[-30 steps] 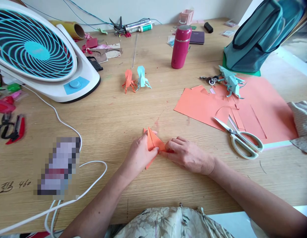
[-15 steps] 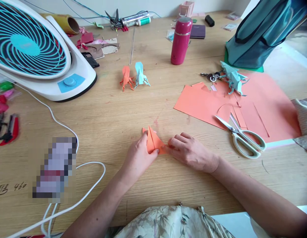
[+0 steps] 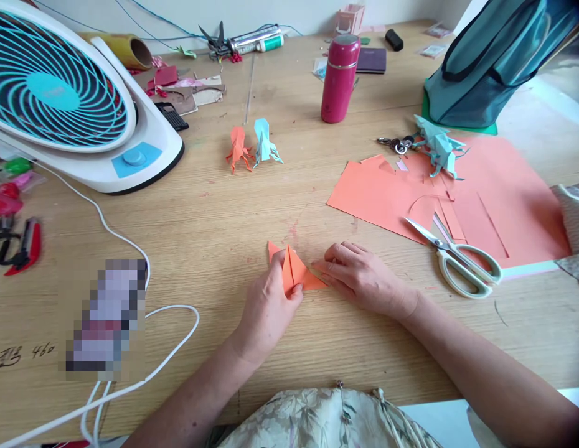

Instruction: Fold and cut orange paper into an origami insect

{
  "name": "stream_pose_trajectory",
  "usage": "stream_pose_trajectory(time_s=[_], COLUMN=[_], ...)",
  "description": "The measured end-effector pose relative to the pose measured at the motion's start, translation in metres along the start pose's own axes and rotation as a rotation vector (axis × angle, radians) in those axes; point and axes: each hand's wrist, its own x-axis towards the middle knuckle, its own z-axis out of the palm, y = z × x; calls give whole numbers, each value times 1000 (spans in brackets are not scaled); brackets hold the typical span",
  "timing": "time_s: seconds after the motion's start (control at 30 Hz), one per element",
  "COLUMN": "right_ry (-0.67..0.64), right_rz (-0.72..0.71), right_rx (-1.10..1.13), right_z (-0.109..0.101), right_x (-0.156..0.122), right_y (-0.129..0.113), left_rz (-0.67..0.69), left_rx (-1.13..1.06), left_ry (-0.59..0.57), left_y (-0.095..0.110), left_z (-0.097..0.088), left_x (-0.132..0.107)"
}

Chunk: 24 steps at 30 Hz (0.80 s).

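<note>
While our left hand [image 3: 269, 306] pinches the folded orange paper [image 3: 296, 274] at lower centre on the worktop [image 3: 215, 218], fingers of our right hand [image 3: 367, 281] press its right tip flat, not gripping. We'd align edges, then crease firmly outward.

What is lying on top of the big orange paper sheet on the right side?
On the orange sheet, white-handled scissors lie at the near edge and a teal paper figure stands at the far edge. The paper directly below them is covered.
</note>
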Motion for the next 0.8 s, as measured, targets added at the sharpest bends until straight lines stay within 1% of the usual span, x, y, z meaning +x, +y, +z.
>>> stream_pose_trajectory(time_s=[0.17,0.3,0.43,0.53,0.6,0.7,0.77,0.8], right_ry=[-3,-2,-1,4,-3,-1,17,26], right_rz=[6,-37,-45,-23,2,92,153,174], right_rx=[33,66,94,127,174,257,287,291], right_z=[-2,0,1,-2,-4,-3,-1,0], right_x=[-1,-1,-1,-1,-1,1,4,5], right_y=[0,-2,-4,-4,-5,-7,-10,-12], left_rz=[-2,25,23,55,154,295,331,338], left_rx=[73,107,134,168,151,104,64,34], left_ry=[83,155,151,94,-9,-174,-231,-231], left_y=[1,2,3,-3,-11,-21,-25,-26], left_z=[8,14,15,7,-4,-18,-20,-18], left_x=[-3,-7,-9,-4,5,19,24,26])
